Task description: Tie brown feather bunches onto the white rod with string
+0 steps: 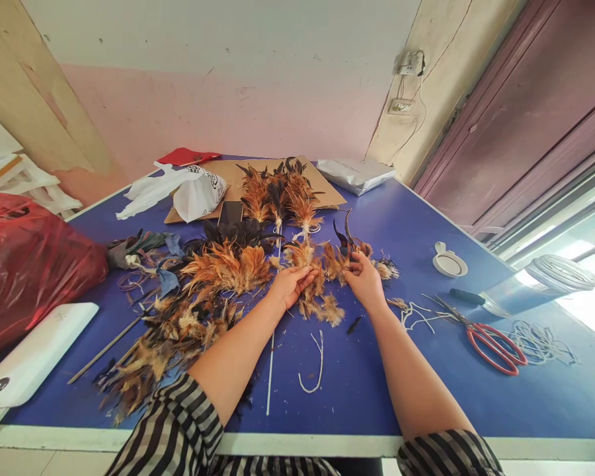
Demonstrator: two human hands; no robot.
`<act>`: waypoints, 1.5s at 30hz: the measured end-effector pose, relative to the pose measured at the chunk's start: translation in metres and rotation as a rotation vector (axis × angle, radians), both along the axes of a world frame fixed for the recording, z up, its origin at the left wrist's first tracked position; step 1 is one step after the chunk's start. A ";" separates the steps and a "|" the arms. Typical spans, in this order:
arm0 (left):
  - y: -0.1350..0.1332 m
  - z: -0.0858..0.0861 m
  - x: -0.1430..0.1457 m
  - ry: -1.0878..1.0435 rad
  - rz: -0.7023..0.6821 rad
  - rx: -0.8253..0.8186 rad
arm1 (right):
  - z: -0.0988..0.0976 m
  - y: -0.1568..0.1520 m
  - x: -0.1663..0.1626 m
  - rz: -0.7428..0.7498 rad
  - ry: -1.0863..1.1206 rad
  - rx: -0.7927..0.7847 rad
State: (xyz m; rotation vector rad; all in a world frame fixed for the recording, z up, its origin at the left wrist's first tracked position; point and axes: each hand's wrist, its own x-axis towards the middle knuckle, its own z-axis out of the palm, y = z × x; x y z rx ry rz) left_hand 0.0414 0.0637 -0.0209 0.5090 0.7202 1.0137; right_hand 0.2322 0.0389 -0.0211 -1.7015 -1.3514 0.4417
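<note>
Over the middle of the blue table, my left hand (pixel 291 285) is closed, its fingertips pinching brown feathers (pixel 301 255). Just to its right, my right hand (pixel 365 281) has its fingers closed on feathers at a small pile, where long dark feathers (pixel 347 238) stick up; the exact grip is partly hidden. Loose tan feathers (pixel 330 309) lie below and between the hands. Left of my left hand spreads a heap of orange-brown feathers (pixel 228 268), with more mixed feathers (pixel 173 337) nearer me. Tied feather bunches (pixel 300 198) rest on cardboard (pixel 324 188) at the back.
Red-handled scissors (pixel 496 347), tangled string (pixel 540 344) and a clear jar (pixel 530 287) are on the right. A short string (pixel 320 360) lies in front. At left sit a red plastic bag (pixel 34 271) and a white device (pixel 39 350). A silvery package (pixel 357 173) lies behind.
</note>
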 end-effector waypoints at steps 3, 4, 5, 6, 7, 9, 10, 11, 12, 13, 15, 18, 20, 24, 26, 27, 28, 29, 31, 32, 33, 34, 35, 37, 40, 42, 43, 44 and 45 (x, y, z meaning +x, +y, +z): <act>-0.001 0.001 0.000 0.016 -0.021 0.015 | 0.008 -0.006 -0.007 -0.036 -0.140 0.072; -0.002 0.001 0.000 0.029 -0.021 0.018 | 0.010 -0.009 -0.011 -0.028 -0.182 0.104; -0.002 0.002 0.000 0.042 -0.019 0.024 | 0.013 -0.011 -0.017 -0.011 -0.222 0.137; -0.001 0.003 -0.001 0.057 -0.013 0.034 | 0.015 -0.013 -0.023 0.019 -0.260 0.167; -0.001 0.004 -0.002 0.072 0.001 0.049 | 0.016 -0.015 -0.029 0.070 -0.299 0.192; 0.002 0.007 -0.006 0.113 0.049 0.089 | 0.015 -0.017 -0.039 0.221 -0.397 0.204; 0.004 0.009 -0.009 0.134 0.084 0.108 | 0.014 -0.017 -0.043 0.293 -0.459 0.183; 0.005 0.011 -0.012 0.151 0.125 0.120 | 0.012 -0.017 -0.044 0.335 -0.523 0.143; 0.007 0.013 -0.015 0.159 0.169 0.127 | 0.010 -0.016 -0.044 0.342 -0.585 0.090; 0.009 0.015 -0.018 0.156 0.211 0.125 | 0.007 -0.016 -0.043 0.314 -0.637 0.034; 0.013 0.019 -0.023 0.127 0.265 0.109 | 0.005 -0.015 -0.036 0.209 -0.693 -0.041; 0.016 0.018 -0.025 0.099 0.279 0.069 | 0.007 -0.017 -0.028 0.094 -0.684 -0.016; 0.016 0.015 -0.024 0.102 0.263 0.041 | 0.010 -0.018 -0.029 0.067 -0.649 0.053; 0.012 0.008 -0.017 0.096 0.198 0.021 | 0.012 -0.015 -0.041 0.101 -0.630 0.110; 0.009 0.006 -0.014 0.084 0.158 0.017 | 0.008 -0.012 -0.046 0.113 -0.650 0.035; 0.008 0.005 -0.013 0.079 0.134 0.007 | 0.005 -0.010 -0.047 0.123 -0.659 -0.012; 0.007 0.005 -0.012 0.074 0.108 -0.008 | 0.003 -0.009 -0.049 0.136 -0.663 -0.050; 0.006 0.005 -0.011 0.071 0.082 -0.025 | 0.001 -0.009 -0.050 0.154 -0.663 -0.069; 0.005 0.005 -0.009 0.064 0.032 -0.055 | 0.000 -0.009 -0.052 0.207 -0.659 -0.051; 0.004 0.005 -0.008 0.060 0.013 -0.061 | 0.000 -0.010 -0.054 0.237 -0.659 -0.026; 0.003 0.005 -0.007 0.056 0.002 -0.062 | 0.000 -0.012 -0.056 0.268 -0.658 -0.001; 0.003 0.005 -0.006 0.054 0.000 -0.060 | 0.001 -0.013 -0.058 0.300 -0.658 0.016; 0.002 0.005 -0.005 0.055 0.000 -0.060 | 0.001 -0.014 -0.059 0.322 -0.652 0.027; 0.001 0.006 -0.004 0.065 0.009 -0.061 | 0.002 -0.014 -0.058 0.318 -0.617 0.031; 0.002 0.008 -0.005 0.085 0.023 -0.064 | 0.000 -0.012 -0.046 0.217 -0.510 -0.005; 0.004 0.010 -0.009 0.097 0.029 -0.065 | -0.001 -0.009 -0.034 0.149 -0.445 -0.042; 0.005 0.011 -0.011 0.103 0.031 -0.066 | -0.001 -0.008 -0.027 0.132 -0.428 -0.054; 0.007 0.012 -0.014 0.108 0.032 -0.067 | -0.001 -0.007 -0.021 0.121 -0.407 -0.062; 0.009 0.012 -0.017 0.112 0.030 -0.068 | -0.001 -0.007 -0.017 0.115 -0.379 -0.058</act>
